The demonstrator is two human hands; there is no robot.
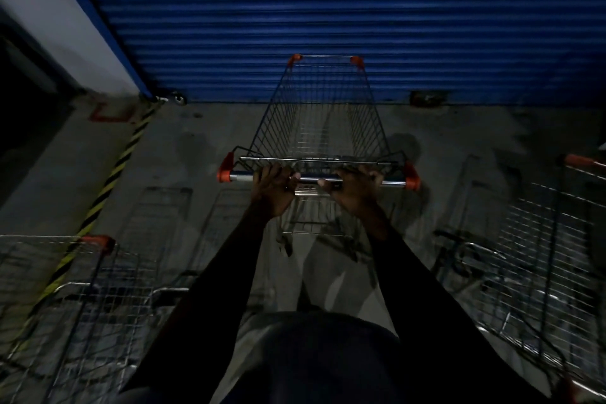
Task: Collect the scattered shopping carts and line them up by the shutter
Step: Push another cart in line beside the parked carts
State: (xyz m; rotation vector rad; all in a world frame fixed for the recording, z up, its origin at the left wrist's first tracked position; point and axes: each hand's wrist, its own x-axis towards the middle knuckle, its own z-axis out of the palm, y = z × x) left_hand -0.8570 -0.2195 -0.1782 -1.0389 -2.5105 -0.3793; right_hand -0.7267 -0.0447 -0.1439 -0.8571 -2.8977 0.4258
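Before ribbed shutter (pixel 328 10), left hand (pixel 273 188) and right hand (pixel 355 188) tight around tubular handle (pixel 242 177) of wire-mesh cart (pixel 282 115)

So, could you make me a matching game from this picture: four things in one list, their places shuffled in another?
Things
1. silver wire shopping cart with orange corner caps
2. blue ribbed metal shutter
3. yellow-and-black striped floor tape
4. white wall pillar

Places
A. upper left, beside the shutter
B. on the floor at left, running diagonally
C. in the middle, handle held by left hand and right hand
D. straight ahead, down to the floor

Pairs: 1-C, 2-D, 3-B, 4-A
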